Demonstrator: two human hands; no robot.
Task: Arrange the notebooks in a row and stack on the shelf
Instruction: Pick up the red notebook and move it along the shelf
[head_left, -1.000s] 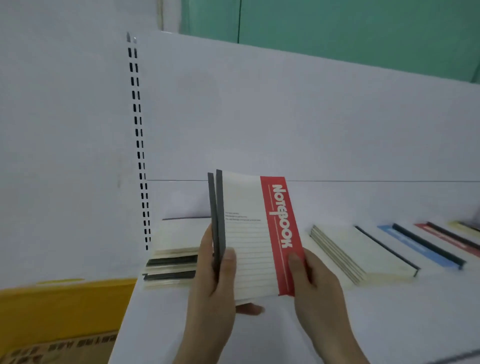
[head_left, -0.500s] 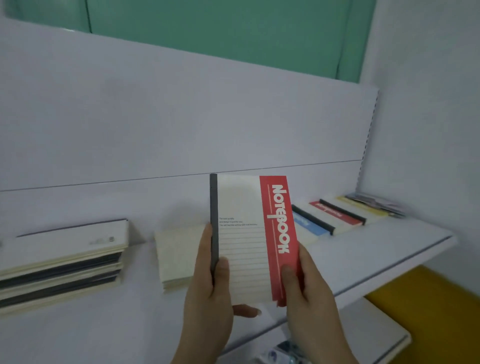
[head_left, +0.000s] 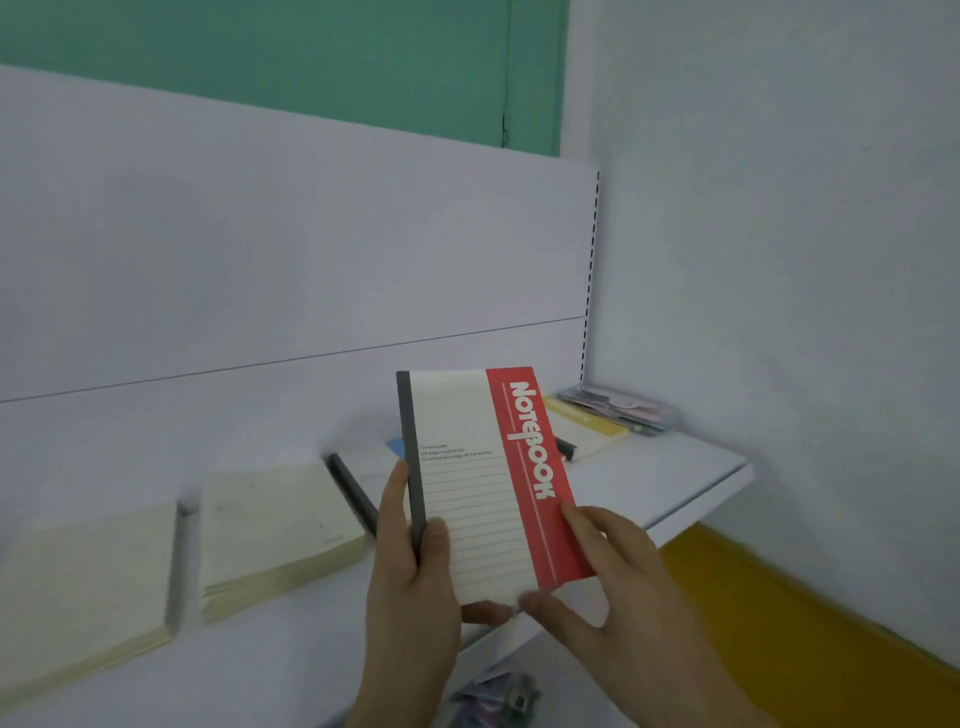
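Note:
I hold a cream notebook with a red band and grey spine (head_left: 483, 483) upright above the white shelf (head_left: 670, 483). My left hand (head_left: 415, 577) grips its spine edge, thumb on the cover. My right hand (head_left: 608, 577) pinches the lower right corner on the red band. Flat on the shelf lie two cream notebook stacks, one at the left (head_left: 83, 577) and one beside it (head_left: 275, 525). Behind the held notebook a blue notebook (head_left: 396, 447) and a yellow-edged notebook (head_left: 587, 428) show in part.
A pile of small packets (head_left: 618, 408) sits in the shelf's far right corner against the white wall (head_left: 779, 260). A yellow surface (head_left: 789, 623) lies below the shelf on the right. More packets (head_left: 493, 696) lie under the shelf edge.
My view has swung right along the shelf, from its left upright to its right end. The notebook stays upright in both hands, and my right hand has slid lower on its corner.

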